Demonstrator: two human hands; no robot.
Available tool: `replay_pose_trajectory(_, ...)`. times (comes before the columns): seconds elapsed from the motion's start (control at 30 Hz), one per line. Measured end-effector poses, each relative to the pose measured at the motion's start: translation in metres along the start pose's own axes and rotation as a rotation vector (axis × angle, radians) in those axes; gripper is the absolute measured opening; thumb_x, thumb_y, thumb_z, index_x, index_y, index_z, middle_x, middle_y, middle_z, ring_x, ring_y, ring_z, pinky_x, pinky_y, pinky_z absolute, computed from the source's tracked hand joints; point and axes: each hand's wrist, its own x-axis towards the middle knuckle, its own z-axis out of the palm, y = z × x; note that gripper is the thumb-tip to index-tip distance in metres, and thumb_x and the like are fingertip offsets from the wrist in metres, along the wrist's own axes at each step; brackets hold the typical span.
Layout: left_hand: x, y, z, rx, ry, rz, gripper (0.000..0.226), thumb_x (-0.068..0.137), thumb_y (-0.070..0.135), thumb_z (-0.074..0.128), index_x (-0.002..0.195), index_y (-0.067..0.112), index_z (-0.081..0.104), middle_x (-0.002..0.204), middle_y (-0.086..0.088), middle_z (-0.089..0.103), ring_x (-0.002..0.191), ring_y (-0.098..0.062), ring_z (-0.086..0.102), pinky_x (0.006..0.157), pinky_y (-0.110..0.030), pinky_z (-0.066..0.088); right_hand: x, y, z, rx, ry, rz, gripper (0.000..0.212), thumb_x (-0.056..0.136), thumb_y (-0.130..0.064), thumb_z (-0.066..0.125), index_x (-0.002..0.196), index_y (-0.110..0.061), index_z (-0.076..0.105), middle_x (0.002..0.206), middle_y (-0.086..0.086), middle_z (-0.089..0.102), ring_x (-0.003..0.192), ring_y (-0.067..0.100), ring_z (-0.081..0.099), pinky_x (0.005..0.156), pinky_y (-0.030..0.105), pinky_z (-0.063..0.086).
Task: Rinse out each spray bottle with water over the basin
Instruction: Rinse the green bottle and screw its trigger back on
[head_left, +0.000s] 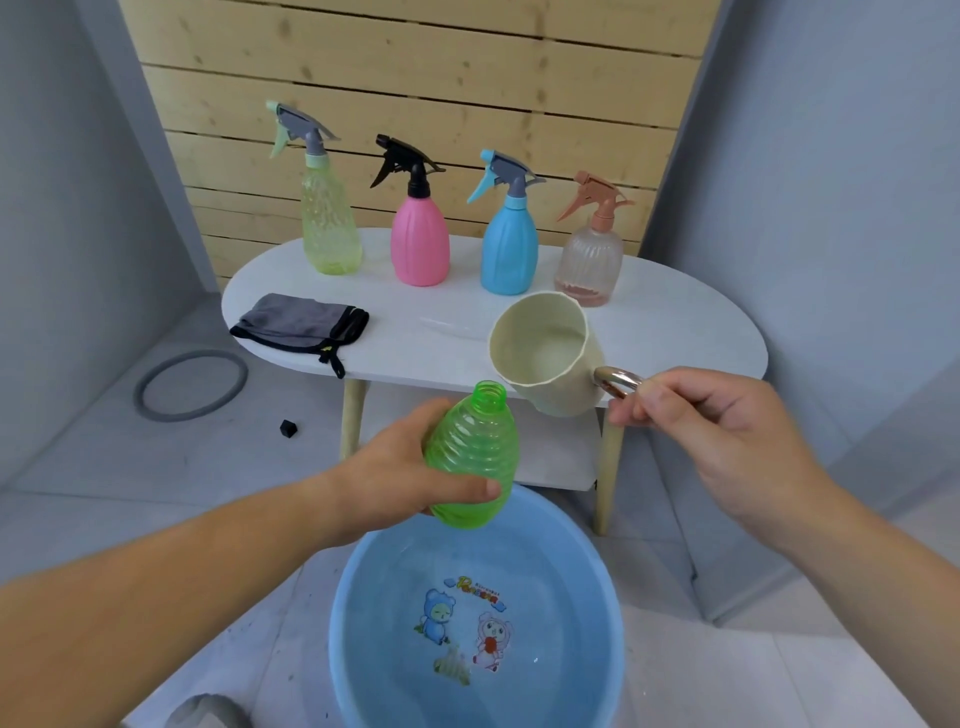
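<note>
- Left-hand grip (410, 467): fingers and thumb wrapped round the body of a translucent green ribbed plastic bottle (475, 452). The bottle has no spray head, and its open threaded neck points up and away. Its base hangs over the far rim of the basin.
- Round light-blue plastic basin (597, 571): stands on the floor directly below the hands, with cartoon figures printed on its bottom.
- Right-hand grip (696, 421): thumb and fingertips pinch the metal ring handle of a cream plastic cup (545, 358). The cup is tilted with its mouth toward the viewer. Its lower edge is just beyond the bottle neck and not touching it.
- White oval bench (691, 332): stands on pale wooden legs behind the basin.
- Folded grey cloth with black edging (298, 322): lies on the left front of the bench.
- Back row on the bench, all upright with trigger heads fitted, left to right: a yellow-green translucent spray bottle (331, 234), a pink spray bottle (420, 244), a blue spray bottle (509, 249) and a clear ribbed spray bottle with a salmon trigger (589, 265).
- Grey ring (156, 384): lies on the floor left of the bench.
</note>
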Motion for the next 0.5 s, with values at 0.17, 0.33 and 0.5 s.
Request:
replay_pose_trajectory(0.17,0.0011,-0.0011,0.0011,0.0,-0.013,0.008,0.08,0.057,0.037,0.093,0.129,0.042,0.059,0.116,0.005,0.074,0.11,-0.018,0.072,0.091,-0.056,0.061,-0.0011,-0.0072,0.003,-0.066,0.017,-0.048,0.032,0.084,-0.052,0.053,0.082,-0.03,0.076,0.086,0.0,0.075,0.092,0.029,0.067,0.092,0.054,0.05)
replay_pose_trajectory(0.33,0.0006,-0.0016,0.0012,0.005,-0.012,0.018,0.08,0.055,0.04,0.093,0.127,0.043,0.059,0.116,0.005,0.074,0.111,-0.019,0.072,0.09,-0.057,0.061,-0.0018,-0.0062,0.0029,-0.098,0.024,-0.071,0.032,0.083,-0.054,0.053,0.082,-0.031,0.075,0.083,0.006,0.073,0.087,0.038,0.064,0.086,0.054,0.052)
replay_pose_trajectory(0.5,0.0004,-0.0032,0.0015,0.003,-0.012,0.019,0.08,0.054,0.041,0.093,0.127,0.042,0.06,0.117,0.003,0.074,0.111,-0.021,0.072,0.09,-0.057,0.061,-0.0024,-0.005,0.003,-0.111,0.043,-0.084,0.031,0.083,-0.054,0.053,0.083,-0.032,0.075,0.081,0.011,0.072,0.084,0.041,0.063,0.082,0.053,0.052)
